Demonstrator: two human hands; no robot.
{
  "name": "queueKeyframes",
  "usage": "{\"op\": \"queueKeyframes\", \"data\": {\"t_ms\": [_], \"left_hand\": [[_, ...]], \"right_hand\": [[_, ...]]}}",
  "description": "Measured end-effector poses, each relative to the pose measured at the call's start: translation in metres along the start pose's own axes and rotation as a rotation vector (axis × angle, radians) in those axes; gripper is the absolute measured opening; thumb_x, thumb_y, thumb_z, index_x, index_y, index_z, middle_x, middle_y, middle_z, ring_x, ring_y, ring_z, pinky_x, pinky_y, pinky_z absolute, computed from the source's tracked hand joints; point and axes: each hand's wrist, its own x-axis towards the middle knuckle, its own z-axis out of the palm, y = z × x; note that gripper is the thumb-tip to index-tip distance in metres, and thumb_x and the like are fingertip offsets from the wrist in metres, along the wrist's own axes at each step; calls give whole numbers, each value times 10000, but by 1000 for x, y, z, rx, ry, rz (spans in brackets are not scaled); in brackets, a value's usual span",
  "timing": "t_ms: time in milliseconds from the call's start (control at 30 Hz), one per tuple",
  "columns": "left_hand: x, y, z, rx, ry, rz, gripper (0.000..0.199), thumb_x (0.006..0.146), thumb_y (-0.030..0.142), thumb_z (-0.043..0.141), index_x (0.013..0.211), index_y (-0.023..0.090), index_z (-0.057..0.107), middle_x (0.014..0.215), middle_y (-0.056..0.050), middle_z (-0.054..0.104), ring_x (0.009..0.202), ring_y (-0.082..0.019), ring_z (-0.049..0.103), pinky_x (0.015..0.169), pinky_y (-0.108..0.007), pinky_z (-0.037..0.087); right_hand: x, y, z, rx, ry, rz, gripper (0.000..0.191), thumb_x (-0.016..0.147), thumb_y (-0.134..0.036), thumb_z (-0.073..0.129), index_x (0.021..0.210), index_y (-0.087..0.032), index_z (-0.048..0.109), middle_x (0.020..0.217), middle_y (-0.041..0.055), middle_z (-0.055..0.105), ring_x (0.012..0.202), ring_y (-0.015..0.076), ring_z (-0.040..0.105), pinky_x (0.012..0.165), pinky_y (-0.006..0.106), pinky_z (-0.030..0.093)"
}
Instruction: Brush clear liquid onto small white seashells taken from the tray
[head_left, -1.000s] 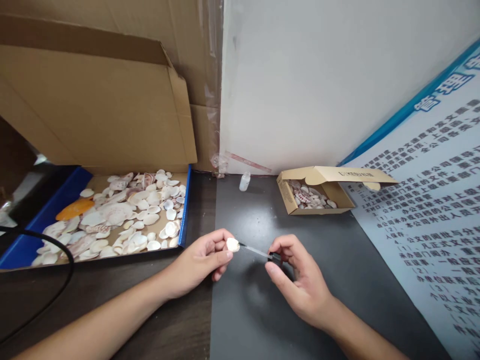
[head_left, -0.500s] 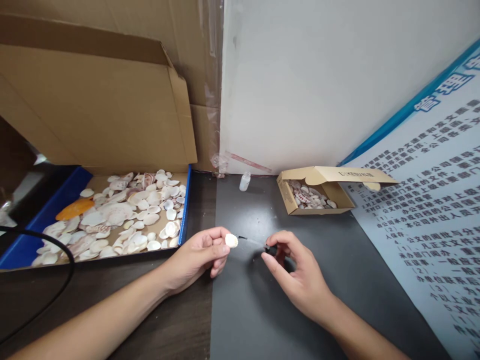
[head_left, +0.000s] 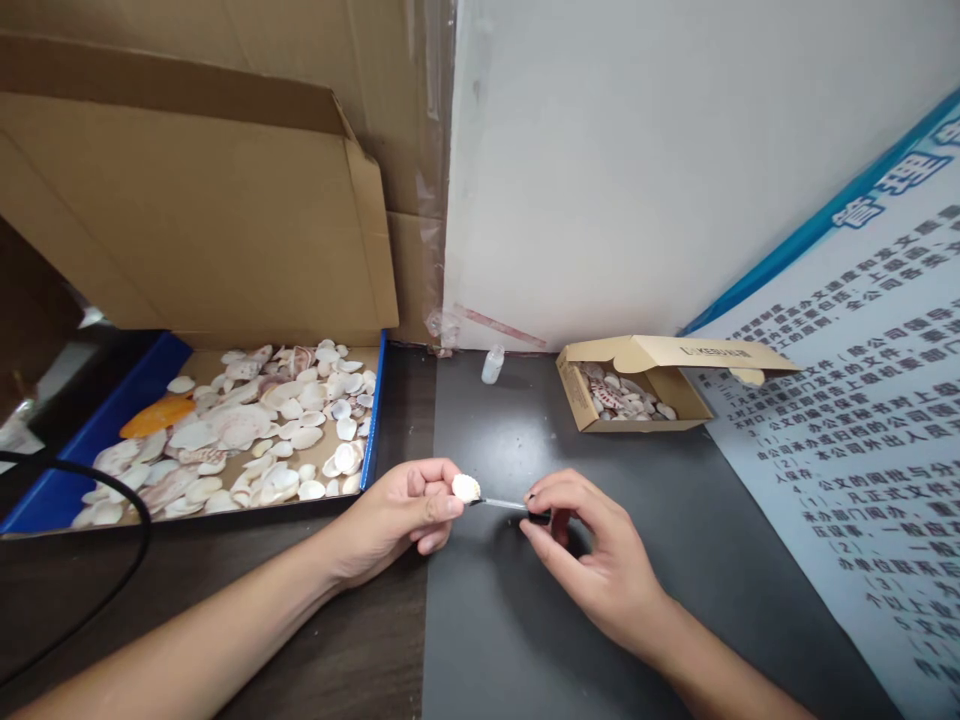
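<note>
My left hand point(head_left: 405, 510) pinches a small white seashell point(head_left: 466, 488) between thumb and fingers, over the edge of a dark grey mat. In my right hand point(head_left: 581, 530) is the black cap of a small applicator brush point(head_left: 504, 504); its thin clear stem points left. The dark brush tip meets the lower right edge of the shell, though whether it presses on it I cannot tell. A small bottle point(head_left: 492, 365) of whitish contents, without a cap, stands at the back of the mat.
At the left, an open blue-edged cardboard box point(head_left: 375, 410) holds many shells and one orange piece point(head_left: 156, 416). A smaller open box point(head_left: 637, 425) with shells stands at the back right. A black cable point(head_left: 124, 580) curves at far left; a printed sheet point(head_left: 847, 480) lies right.
The brush tip has come down to the shell's lower edge; before, it was a little apart at the upper right. The shell has tilted slightly. The whole view has shifted a bit.
</note>
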Motion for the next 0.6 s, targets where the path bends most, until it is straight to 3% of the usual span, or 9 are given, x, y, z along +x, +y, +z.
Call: {"op": "queueKeyframes", "data": {"t_ms": [167,333,600], "left_hand": [[-1,-1,-3,-15,5,15,301,713,293,829,746,144,569,506,88,434,421,-32,323,461,-209,215],[1,-1,-4,-26,-8,28,278,712,270,828,741,143,582,524,78,460,440,-34,345,466,-207,221],[0,-1,-3,-13,5,17,290,690,284,845,710,142,592,511,74,458,443,-35,335,460,-208,207]], "right_hand": [[2,-2,-4,-40,86,25,99,869,-146,633,881,-224,573,849,26,641,645,143,582,549,243,483],[-4,-2,-1,66,-40,17,95,878,-188,664,933,-227,597,900,42,696,708,156,650,580,242,519],[-4,0,3,-14,-114,61,64,881,-199,664,920,-218,618,828,21,681,616,133,582,560,236,471]]}}
